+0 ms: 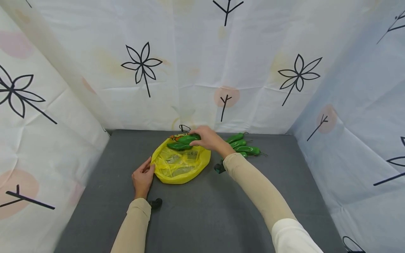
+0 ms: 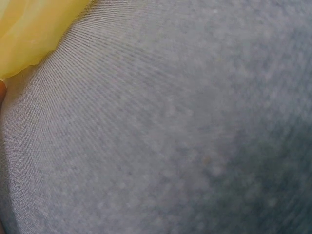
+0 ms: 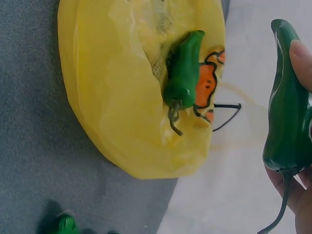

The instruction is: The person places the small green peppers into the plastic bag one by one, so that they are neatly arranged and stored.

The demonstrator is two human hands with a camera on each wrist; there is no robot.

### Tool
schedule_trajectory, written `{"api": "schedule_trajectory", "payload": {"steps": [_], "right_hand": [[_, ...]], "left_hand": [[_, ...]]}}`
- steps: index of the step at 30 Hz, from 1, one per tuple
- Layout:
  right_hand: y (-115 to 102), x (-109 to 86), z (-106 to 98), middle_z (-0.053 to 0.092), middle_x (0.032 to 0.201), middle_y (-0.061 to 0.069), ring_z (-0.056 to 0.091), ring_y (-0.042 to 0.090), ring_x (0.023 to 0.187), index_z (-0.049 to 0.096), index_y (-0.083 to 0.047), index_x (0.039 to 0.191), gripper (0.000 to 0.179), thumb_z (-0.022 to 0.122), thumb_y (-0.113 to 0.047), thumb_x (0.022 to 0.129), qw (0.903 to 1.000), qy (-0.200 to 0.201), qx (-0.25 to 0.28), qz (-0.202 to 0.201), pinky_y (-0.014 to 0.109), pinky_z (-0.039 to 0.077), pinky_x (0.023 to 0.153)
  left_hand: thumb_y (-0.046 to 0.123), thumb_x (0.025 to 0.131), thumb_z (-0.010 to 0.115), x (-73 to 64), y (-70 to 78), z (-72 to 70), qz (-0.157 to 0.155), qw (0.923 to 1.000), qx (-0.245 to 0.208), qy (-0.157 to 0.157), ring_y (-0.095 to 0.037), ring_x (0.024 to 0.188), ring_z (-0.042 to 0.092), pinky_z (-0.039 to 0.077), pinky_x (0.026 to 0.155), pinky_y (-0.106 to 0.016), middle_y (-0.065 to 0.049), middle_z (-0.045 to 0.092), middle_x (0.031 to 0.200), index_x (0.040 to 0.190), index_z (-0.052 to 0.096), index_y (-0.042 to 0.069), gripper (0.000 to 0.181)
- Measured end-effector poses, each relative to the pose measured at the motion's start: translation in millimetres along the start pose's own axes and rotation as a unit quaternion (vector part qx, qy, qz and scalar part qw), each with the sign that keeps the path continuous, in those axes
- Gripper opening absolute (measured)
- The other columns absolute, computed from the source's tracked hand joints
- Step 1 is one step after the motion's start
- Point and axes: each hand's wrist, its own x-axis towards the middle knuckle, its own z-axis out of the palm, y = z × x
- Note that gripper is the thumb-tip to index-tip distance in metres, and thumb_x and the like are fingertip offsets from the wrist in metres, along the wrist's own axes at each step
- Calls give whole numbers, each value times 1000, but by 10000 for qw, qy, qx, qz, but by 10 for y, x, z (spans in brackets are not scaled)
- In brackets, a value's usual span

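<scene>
A round yellow plastic bag (image 1: pixel 202 163) with thin soft walls and an orange cartoon print lies spread open on the dark grey table. At its left rim my left hand (image 1: pixel 142 178) pinches the edge between thumb and fingers; the left wrist view catches only a fingertip beside the yellow plastic (image 2: pixel 29 34). Over the far right part of the bag, my right hand (image 1: pixel 207 138) grips a long green pepper (image 3: pixel 287 112), its stem hanging free. Another green pepper (image 3: pixel 184 70) lies inside the bag, near the printed side.
Several more green peppers (image 1: pixel 248 150) lie in a group at the table's (image 1: pixel 202 218) back right, partly behind the right wrist. White patterned cloth walls (image 1: pixel 196 70) rise behind the table and on both sides.
</scene>
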Motion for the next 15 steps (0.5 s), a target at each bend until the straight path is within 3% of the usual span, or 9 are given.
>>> {"api": "schedule_trajectory", "payload": {"steps": [15], "right_hand": [[-73, 204, 251, 57, 138, 10, 56, 27, 124, 61, -17, 143, 52, 71, -36, 96, 9993, -22, 104, 359, 44, 48, 104]], "left_hand": [[26, 94, 74, -4, 4, 5, 1, 10000, 59, 31, 20, 84, 61, 45, 74, 0, -12, 77, 116, 130, 72, 21, 37]]}}
